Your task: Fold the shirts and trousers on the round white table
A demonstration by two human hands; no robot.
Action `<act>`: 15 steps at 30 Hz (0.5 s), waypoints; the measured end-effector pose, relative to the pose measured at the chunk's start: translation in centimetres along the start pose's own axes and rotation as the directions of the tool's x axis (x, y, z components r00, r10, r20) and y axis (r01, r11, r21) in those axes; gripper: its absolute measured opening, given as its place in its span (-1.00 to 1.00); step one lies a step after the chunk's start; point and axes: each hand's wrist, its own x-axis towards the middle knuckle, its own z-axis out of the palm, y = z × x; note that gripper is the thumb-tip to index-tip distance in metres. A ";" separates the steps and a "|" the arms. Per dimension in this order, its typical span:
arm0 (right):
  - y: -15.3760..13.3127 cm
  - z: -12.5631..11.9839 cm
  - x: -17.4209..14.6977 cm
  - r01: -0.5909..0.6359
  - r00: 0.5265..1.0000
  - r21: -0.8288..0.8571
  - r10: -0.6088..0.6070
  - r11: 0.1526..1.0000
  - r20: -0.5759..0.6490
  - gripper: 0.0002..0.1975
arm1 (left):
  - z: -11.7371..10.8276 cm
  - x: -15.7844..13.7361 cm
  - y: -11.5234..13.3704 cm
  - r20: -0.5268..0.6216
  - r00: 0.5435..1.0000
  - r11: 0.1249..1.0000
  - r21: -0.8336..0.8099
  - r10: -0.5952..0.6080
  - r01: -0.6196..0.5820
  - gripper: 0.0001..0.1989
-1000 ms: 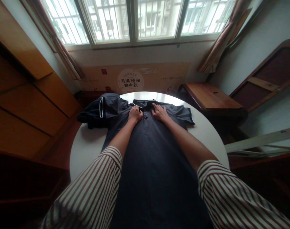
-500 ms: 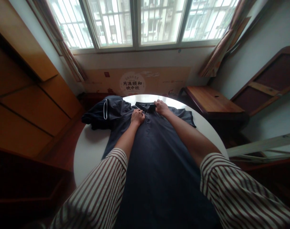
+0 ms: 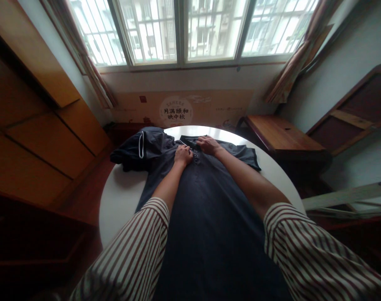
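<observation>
here we are at the round white worktop (image 3: 118, 209), and the dark shirt (image 3: 209, 217) lies front up across it, its collar (image 3: 187, 138) toward the far edge and its body running down toward us, out at the bottom of the view. both hands are up at the neck! our left hand (image 3: 184, 155) sits just left of the button placket (image 3: 196, 156), fingers bent in tight at the collar's edge, a thin white line of trim (image 3: 183, 143) showing right by the fingertips; whether cloth is pinched in there, we cannot tell. over on the other side our right hand (image 3: 208, 145) lies across the collar, fingers curled down onto it and only slightly parted, and again we cannot tell how firm the hold is. the right short sleeve (image 3: 249, 155) spreads flat, dark hem outward, while at the left end we have a bunched dark cloth (image 3: 128, 150) with a white-edged loop (part of the shirt or a second piece, we can't say). striped cuffs (image 3: 153, 209) ring our forearms. beyond the worktop we see a tan panel (image 3: 128, 100) with printed lettering, barred windows (image 3: 156, 33) above it, and a low wooden table (image 3: 284, 133) off to the right.
</observation>
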 end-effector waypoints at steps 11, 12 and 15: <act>-1.7 1.8 0.2 -0.237 0.970 0.125 0.242 0.963 -0.022 -0.68 | 0.0 0.0 0.0 -0.004 1.000 1.000 -0.002 0.013 -0.013 -0.66; -1.8 2.0 0.1 -0.238 0.970 0.142 0.244 0.961 -0.024 -0.71 | 0.0 0.0 0.0 -0.004 1.000 1.000 -0.004 0.013 -0.013 -0.66; -1.8 2.4 -0.7 -0.209 0.975 0.193 0.218 0.959 -0.028 -0.80 | -0.1 0.0 0.0 -0.001 1.000 1.000 -0.009 0.007 -0.007 -0.66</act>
